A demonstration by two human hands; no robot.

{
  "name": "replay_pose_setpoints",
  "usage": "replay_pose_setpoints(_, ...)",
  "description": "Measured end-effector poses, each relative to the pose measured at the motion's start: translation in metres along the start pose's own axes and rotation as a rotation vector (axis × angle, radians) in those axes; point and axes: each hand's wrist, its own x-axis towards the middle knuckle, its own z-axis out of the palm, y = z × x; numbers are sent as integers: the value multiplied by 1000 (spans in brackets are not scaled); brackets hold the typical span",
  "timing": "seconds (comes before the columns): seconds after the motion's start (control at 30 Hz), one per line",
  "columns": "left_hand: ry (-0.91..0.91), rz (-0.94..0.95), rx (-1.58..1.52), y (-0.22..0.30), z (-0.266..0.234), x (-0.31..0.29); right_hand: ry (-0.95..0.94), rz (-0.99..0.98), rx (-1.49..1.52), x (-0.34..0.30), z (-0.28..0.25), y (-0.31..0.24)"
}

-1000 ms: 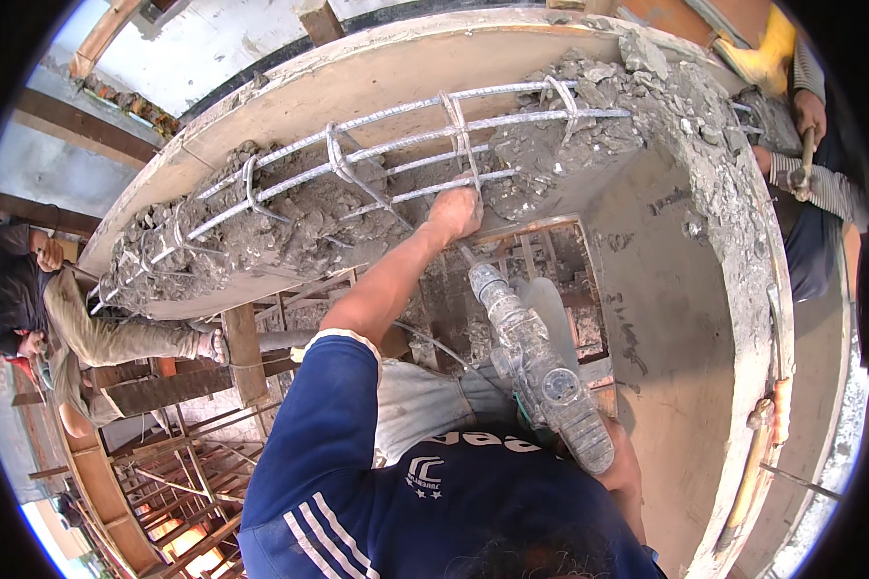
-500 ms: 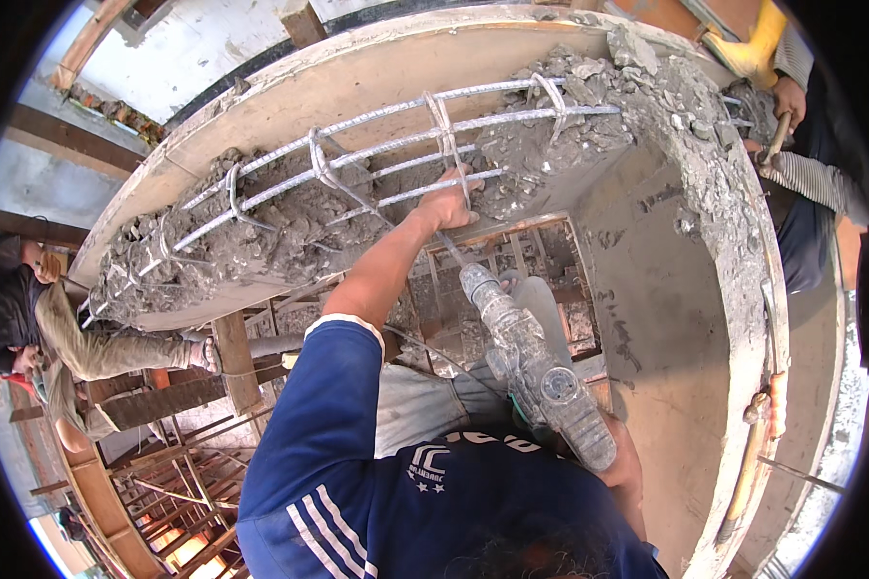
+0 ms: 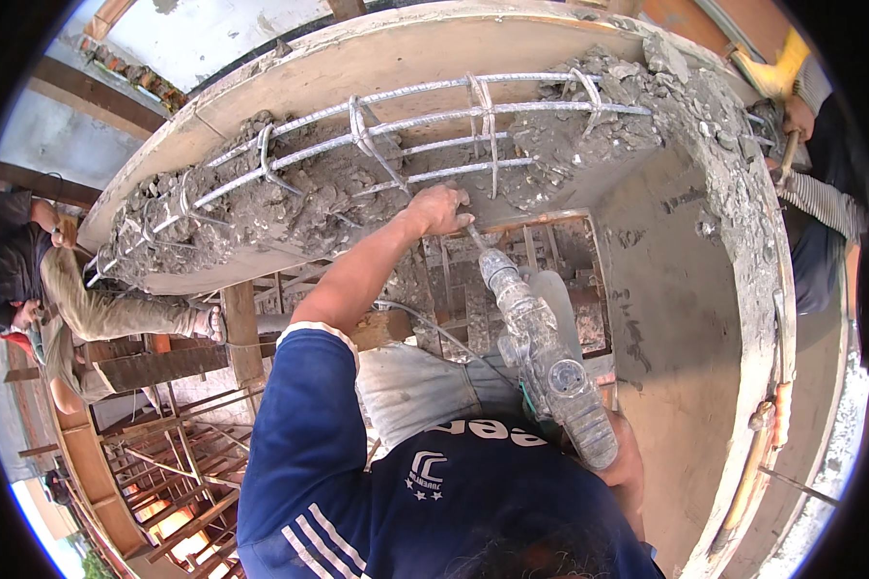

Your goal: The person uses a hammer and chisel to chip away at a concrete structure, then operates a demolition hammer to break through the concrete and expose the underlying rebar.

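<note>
Now that the left hand (image 3: 439, 209) has drawn back from the steel bars (image 3: 434, 121) to the chisel bit (image 3: 476, 237) near mid-frame, attention probably shifts toward the tool; whether that grip is closed cannot be told. The right hand (image 3: 626, 455) clamps the power hammer (image 3: 547, 359), right of centre.

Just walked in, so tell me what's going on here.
A person in a dark blue shirt has a dusty power tool aimed toward a concrete beam with exposed steel bars. The right hand is at the tool's rear, mostly hidden; the left hand is by the bit's tip, though contact is unclear. Grey rubble lies around the bars. At the right, a co-worker in striped sleeves grips a wooden handle.
</note>
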Motion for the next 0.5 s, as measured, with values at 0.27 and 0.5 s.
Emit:
replay_pose_setpoints(0.27, 178, -250, 141, 17, 2, 6, 2, 4, -38, -1, 3, -4)
replay_pose_setpoints(0.5, 188, -391, 21, 26, 44, 10, -10, -46, -14, 2, 5, -3)
